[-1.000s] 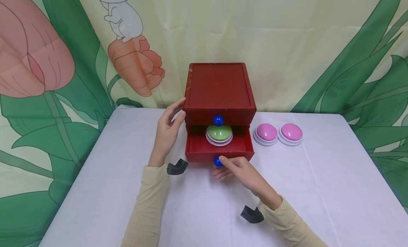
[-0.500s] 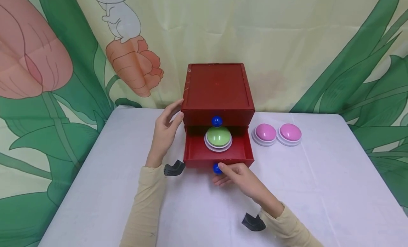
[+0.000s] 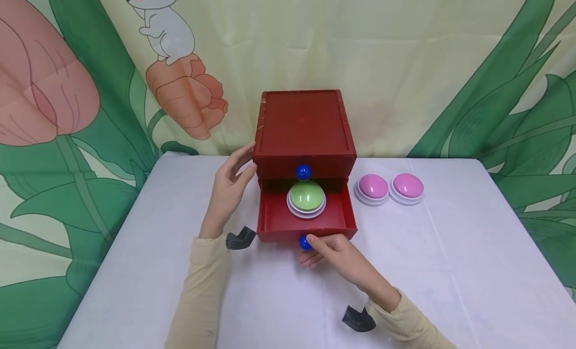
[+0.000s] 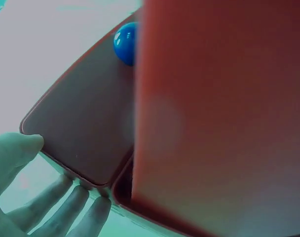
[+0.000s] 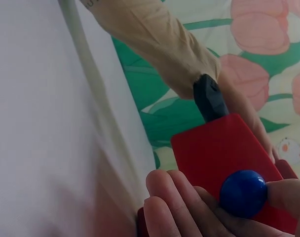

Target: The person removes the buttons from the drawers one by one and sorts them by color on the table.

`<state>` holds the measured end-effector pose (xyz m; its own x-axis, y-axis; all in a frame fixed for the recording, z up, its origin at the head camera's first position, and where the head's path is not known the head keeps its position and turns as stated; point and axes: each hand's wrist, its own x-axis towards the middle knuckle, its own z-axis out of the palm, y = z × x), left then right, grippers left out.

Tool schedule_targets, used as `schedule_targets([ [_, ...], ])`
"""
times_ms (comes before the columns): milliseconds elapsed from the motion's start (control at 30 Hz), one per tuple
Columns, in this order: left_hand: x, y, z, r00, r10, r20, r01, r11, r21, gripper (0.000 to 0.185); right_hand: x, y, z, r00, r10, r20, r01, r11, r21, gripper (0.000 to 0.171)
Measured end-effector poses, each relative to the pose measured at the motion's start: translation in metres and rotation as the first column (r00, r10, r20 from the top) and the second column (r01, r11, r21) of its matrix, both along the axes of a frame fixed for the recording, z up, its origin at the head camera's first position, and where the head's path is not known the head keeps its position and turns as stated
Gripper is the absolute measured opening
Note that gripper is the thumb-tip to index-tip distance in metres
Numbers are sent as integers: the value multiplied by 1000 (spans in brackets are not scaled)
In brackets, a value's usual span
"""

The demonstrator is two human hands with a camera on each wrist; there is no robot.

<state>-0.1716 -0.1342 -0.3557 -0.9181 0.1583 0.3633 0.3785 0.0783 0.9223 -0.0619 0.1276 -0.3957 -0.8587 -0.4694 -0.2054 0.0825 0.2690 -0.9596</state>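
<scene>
Pinching the lower blue knob, the right hand had drawn the red drawer further out, baring the green button, while the left hand lay spread against the cabinet.

The red drawer box stands upright, its left side against the left hand. Its lower drawer is pulled out toward the right hand, which pinches the drawer's blue knob — a green dome button sits inside, just beyond those fingers.
</scene>
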Motion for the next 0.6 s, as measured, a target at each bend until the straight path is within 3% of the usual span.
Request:
schedule_targets([
  [600, -3, -4, 3, 1000, -19, 7, 19, 1000, -10, 49, 13, 3, 3, 1000, 31, 0, -31, 999, 22, 46],
])
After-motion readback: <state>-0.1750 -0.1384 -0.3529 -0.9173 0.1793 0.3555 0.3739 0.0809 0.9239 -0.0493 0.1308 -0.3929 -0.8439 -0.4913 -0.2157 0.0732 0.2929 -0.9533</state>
